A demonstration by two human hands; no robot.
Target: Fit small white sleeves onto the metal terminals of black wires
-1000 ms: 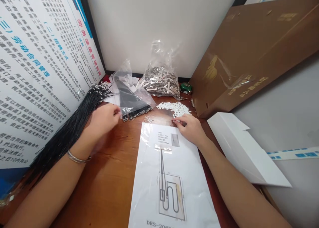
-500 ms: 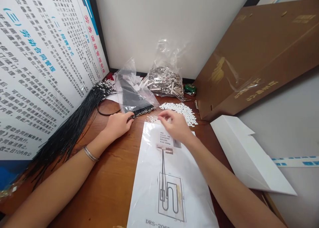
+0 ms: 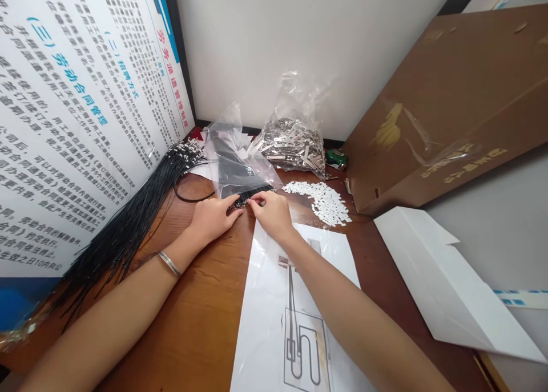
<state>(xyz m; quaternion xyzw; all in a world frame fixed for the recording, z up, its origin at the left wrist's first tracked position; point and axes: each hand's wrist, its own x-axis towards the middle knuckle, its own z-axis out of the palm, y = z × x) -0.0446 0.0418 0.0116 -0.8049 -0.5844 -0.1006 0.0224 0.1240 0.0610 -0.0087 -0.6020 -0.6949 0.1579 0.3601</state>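
Note:
A dense bundle of black wires (image 3: 245,181) lies inside a clear plastic bag (image 3: 229,124), its metal-tipped ends sticking out at the near edge. At the left side of those ends, my left hand (image 3: 216,218) has thumb and fingers closed round some of the wires. My right hand (image 3: 272,212) meets it from the right, thumb and forefinger pinched together at the wire tips. Exactly how many wires sit in that pinch is too small to see. Beneath my right forearm, a printed drawing sheet (image 3: 261,323) in a clear cover is partly hidden.
Small white pieces (image 3: 331,205) form a pile to the right. Behind stand a bag of metal strips (image 3: 295,144) and a green object (image 3: 337,158). Long black cables with white ends (image 3: 141,215) lean along the left board. A brown box (image 3: 436,112) and folded white card (image 3: 454,289) flank the right.
My right hand has moved left from beside the white pieces to the wire ends, close to my left hand. The left hand stays at the bundle. The whole view has shifted slightly.

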